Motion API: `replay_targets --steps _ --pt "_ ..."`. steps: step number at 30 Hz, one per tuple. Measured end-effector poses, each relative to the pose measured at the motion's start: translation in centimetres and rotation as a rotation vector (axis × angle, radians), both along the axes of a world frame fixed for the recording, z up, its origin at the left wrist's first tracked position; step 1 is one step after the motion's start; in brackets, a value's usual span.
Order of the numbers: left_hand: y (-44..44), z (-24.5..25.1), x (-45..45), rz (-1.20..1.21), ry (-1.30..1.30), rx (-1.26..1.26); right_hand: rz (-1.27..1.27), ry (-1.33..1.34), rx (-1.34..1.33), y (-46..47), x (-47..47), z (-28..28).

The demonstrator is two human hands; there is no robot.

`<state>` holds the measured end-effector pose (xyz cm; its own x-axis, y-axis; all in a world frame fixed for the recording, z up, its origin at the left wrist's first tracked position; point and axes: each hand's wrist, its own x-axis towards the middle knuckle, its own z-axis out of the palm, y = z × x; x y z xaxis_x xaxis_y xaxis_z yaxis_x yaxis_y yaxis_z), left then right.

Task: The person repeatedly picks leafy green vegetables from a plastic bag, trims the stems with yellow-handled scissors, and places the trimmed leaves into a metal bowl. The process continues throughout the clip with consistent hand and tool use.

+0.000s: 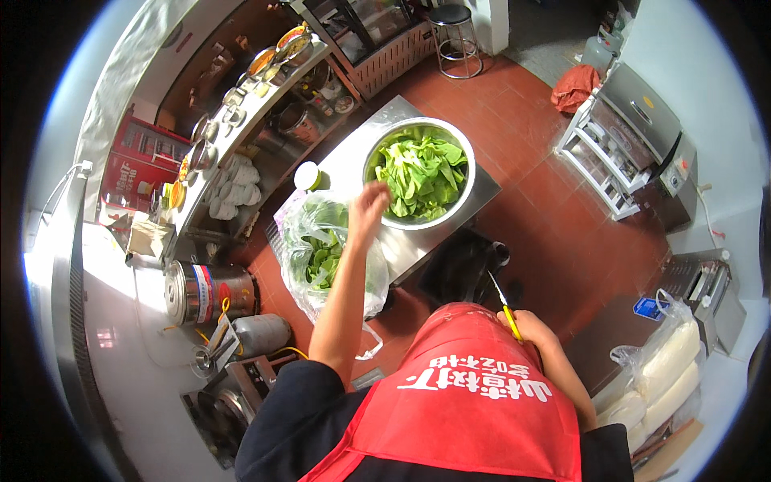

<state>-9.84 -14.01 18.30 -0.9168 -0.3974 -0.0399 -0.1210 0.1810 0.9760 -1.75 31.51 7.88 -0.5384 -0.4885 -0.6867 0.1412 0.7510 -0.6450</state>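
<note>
My left hand point(368, 208) is over the left edge of a wide metal bowl point(468, 190) piled with leafy greens point(421, 172). Its fingers look bent and are slightly blurred, and whether they pinch anything is unclear. Below that hand, a clear plastic bag point(367, 283) stands on the steel table point(397, 111) with more green leaves point(323, 259) inside. At my right side, beside the red apron point(464, 416), my right hand point(530, 328) grips scissors point(512, 322) by their yellow handles. Their blades point away from me, up and to the left.
A small round tub point(308, 175) stands left of the bowl. Beneath the table's right edge is a black bin or bag point(461, 265). Shelving with pots and bowls point(235, 114) runs along the left. A gas cylinder point(262, 336) and metal barrel point(229, 292) stand at lower left.
</note>
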Motion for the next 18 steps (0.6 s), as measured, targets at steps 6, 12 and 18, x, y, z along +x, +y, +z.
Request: replay_targets --steps 6,12,18 --pt "2.9 -1.2 17.0 0.231 0.134 0.352 -0.073 -0.194 0.081 -0.4 -0.8 2.7" --pt "-5.2 -8.6 21.8 0.624 -0.147 -0.051 0.121 -0.117 0.133 -3.3 -2.2 4.7" --pt "-9.5 -16.5 14.0 0.434 -0.326 -0.408 0.291 0.082 0.196 -3.9 -3.0 5.8"
